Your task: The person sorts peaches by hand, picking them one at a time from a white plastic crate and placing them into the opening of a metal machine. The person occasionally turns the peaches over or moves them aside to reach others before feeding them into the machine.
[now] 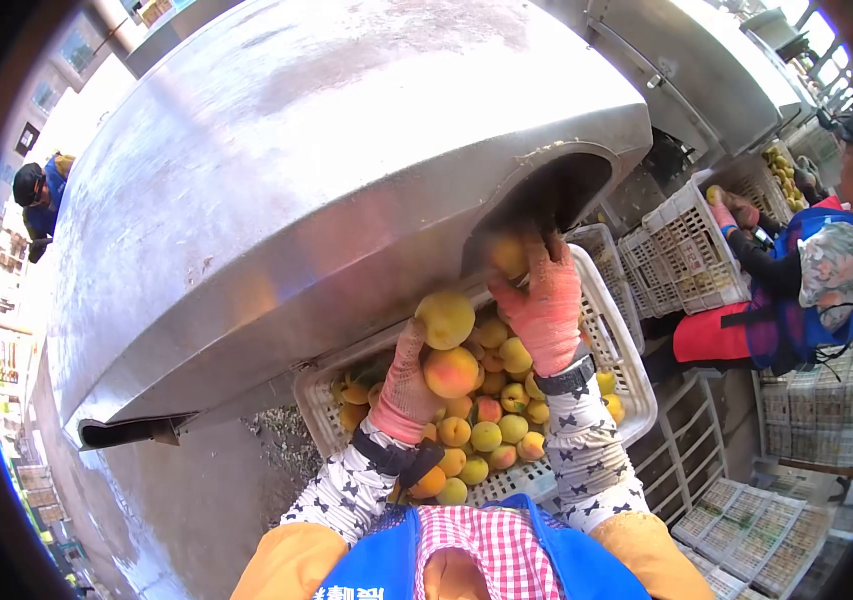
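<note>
My left hand, in a pink glove, is closed around a yellow-green peach and an orange-red peach, above a white plastic crate. Several yellow, green and orange peaches lie in the crate. At the dark round opening in a metal housing, my right hand, also in a pink glove, has a blurred yellow peach between thumb and fingers. The fingertips of that hand are partly in shadow.
The large metal housing rises in front of me. To the right a co-worker handles fruit at another white crate. Stacked crates and a metal rack stand at the right. Another person is at the far left.
</note>
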A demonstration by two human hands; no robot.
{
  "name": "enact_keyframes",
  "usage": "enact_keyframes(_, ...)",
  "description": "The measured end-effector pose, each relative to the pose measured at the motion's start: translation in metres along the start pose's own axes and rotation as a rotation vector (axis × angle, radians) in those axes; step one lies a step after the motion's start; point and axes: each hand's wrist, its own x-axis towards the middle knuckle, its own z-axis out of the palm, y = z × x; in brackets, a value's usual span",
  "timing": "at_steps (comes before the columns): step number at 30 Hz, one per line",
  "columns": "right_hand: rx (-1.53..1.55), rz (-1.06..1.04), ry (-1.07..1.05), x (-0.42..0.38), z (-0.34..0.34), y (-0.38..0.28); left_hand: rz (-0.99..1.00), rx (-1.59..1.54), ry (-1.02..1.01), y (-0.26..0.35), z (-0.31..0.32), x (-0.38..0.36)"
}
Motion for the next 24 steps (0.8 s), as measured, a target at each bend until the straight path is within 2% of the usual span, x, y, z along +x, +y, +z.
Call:
enact_keyframes(1, -0.004, 0.001, 0.008, -0.002, -0.001, 0.005, -0.032, -0.146, -0.021, -0.002, -0.003, -0.002)
enact_keyframes(6, -0.086, 0.073, -0.03, 0.015, 0.026, 0.006, -0.122, -0.225, -0.007, -0.013, -0.012, -0.002)
enact_keyframes(8, -0.032, -0.092, 0.059, 0.03, 0.031, 0.025, -0.117, -0.186, 0.008, -0.007, -0.005, 0.002)
enact_keyframes(9, 0.197, 0.037, 0.009, 0.032, 0.003, 0.01, -0.006, -0.048, 0.018, -0.004, 0.001, 0.001)
enact_keyframes(10, 0.278, 0.16, -0.041, 0.025, -0.015, -0.002, 0.108, 0.087, 0.029, -0.001, 0.007, 0.001)
enact_keyframes(13, 0.596, 0.421, -0.254, -0.024, -0.042, -0.019, 0.221, 0.154, -0.014, 0.009, 0.026, 0.0)
enact_keyframes(14, 0.674, 0.433, -0.324, -0.035, -0.046, -0.021, 0.223, 0.152, -0.016, 0.004, 0.022, 0.004)
enact_keyframes(16, 0.481, 0.355, -0.347, -0.04, -0.047, -0.039, 0.492, 0.599, 0.004, -0.013, 0.01, 0.014)
enact_keyframes(17, 0.487, 0.391, -0.288, -0.04, -0.044, -0.043, 0.486, 0.6, -0.004, -0.011, 0.013, 0.014)
enact_keyframes(20, 0.491, 0.449, -0.282, -0.037, -0.046, -0.032, 0.439, 0.634, -0.069, 0.002, 0.026, 0.013)
enact_keyframes(22, 0.529, 0.437, -0.212, -0.038, -0.05, -0.03, 0.117, 0.21, -0.113, 0.01, 0.032, 0.0)
enact_keyframes(24, 0.448, 0.343, -0.154, -0.032, -0.067, -0.042, 0.084, 0.22, -0.072, -0.003, 0.013, 0.001)
